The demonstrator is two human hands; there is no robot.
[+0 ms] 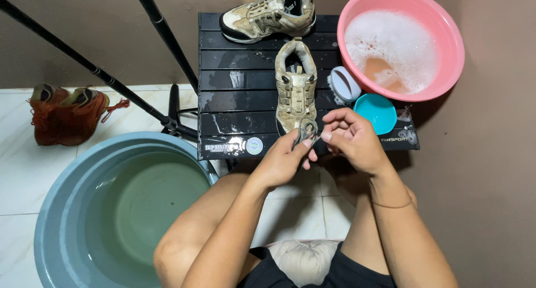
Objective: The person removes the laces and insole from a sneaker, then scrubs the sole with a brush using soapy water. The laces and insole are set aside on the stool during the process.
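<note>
Shoelace point(306, 130) loops grey at the toe of a dirty beige shoe point(296, 87), which lies lengthwise on the black slatted table point(234, 81) with its toe toward the near edge. The left hand point(285, 159) pinches the lace from below with its fingertips, and the right hand point(354, 140) curls over it from the right, fingers bent and closed on the same lace. Just right of the shoe lie a white scrubbing brush point(344, 84) and a small teal dish point(378, 112). A second shoe point(268, 14) lies crosswise at the far edge. A pink basin point(446, 25) of soapy water overhangs the far right corner. On the floor to the left stands a big grey-blue tub point(61, 210) of water.
</note>
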